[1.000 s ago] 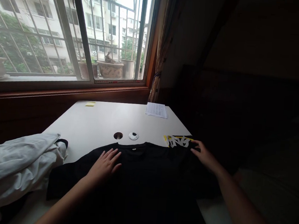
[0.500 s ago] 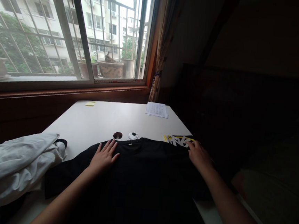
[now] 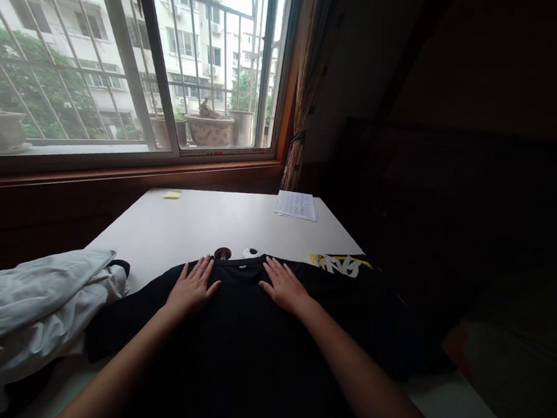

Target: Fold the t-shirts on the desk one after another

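Note:
A black T-shirt lies spread over the white table, its neckline towards the window. My left hand rests flat on the cloth at the left of the collar, fingers apart. On the other side of the collar, my right hand lies palm down with its fingers stretched out. A small pale neck label shows between them. Beyond the shirt's right shoulder, a dark item with white and yellow lettering is partly covered. The lower shirt is too dark to make out.
A heap of white clothing lies at the table's left. Farther back are papers and a yellow sticky note. Past the collar are a round hole and a white round cap. A barred window and curtain stand behind.
My right hand has moved left from the shirt's right shoulder to beside the collar. My left hand stays near the same spot on the cloth. The view has shifted slightly.

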A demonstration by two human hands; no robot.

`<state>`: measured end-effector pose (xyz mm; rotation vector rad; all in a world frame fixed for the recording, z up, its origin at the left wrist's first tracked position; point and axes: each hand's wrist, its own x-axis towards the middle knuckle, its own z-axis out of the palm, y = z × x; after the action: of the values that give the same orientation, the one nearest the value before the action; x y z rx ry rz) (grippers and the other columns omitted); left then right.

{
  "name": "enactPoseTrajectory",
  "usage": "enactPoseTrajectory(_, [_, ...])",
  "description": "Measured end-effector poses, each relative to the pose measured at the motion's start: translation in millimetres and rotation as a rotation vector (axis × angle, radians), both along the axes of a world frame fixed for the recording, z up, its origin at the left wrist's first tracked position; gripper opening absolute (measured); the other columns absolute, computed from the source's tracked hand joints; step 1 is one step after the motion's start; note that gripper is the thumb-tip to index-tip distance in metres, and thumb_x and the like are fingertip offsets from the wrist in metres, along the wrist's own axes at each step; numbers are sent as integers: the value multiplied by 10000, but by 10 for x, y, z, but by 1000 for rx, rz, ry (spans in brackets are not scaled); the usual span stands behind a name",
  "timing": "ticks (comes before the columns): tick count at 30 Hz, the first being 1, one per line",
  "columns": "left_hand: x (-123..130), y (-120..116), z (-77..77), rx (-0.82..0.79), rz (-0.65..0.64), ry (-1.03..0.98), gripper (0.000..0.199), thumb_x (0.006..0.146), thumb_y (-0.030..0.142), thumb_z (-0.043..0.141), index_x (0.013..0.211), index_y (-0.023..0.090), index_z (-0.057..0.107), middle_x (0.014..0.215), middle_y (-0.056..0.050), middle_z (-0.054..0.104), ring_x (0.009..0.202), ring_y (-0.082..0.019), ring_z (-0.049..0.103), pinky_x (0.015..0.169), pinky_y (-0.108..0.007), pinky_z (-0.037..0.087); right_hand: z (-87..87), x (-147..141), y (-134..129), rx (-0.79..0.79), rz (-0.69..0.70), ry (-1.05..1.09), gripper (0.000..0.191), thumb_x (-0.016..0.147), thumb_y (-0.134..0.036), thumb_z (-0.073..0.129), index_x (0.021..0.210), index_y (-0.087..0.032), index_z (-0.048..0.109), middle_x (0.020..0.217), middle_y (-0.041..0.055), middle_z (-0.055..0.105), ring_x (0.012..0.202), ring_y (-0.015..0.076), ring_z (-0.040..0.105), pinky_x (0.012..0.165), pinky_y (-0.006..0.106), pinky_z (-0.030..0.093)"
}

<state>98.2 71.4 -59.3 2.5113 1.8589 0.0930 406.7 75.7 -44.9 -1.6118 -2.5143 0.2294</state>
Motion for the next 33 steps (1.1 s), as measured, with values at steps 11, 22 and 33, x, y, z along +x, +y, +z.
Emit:
enactPoseTrajectory(11, [-198, 140, 15, -31, 30, 9, 752, 1024, 609, 216, 1620, 154, 163, 1684, -95, 121, 1565, -261, 97, 1248, -531, 77, -136, 218, -15, 14, -134, -12, 747, 1012, -656, 215, 1611, -211, 259, 1686, 58, 170, 1555, 221, 137, 1260, 470, 96])
enactPoseTrajectory(22, [-117, 226, 68, -33, 48, -18, 740, 1022, 612, 219, 1616, 170, 203, 1684, -79, 136, 1565, -252, 112, 1250, -513, 64, -141, 279, 57, 2, -145, -21, 751, 1009, -662, 200, 1618, -223, 236, 1689, 47, 155, 1557, 223, 123, 1261, 473, 91])
enactPoseTrajectory(33, [18, 290, 88, 43, 96, -26, 622, 1028, 510, 315, 1575, 214, 329, 1689, -88, 191, 1556, -326, 136, 1221, -618, 111, -184, 360, 182, 8, -129, -39, 765, 1006, -667, 191, 1621, -212, 219, 1693, 46, 148, 1557, 227, 125, 1261, 477, 85])
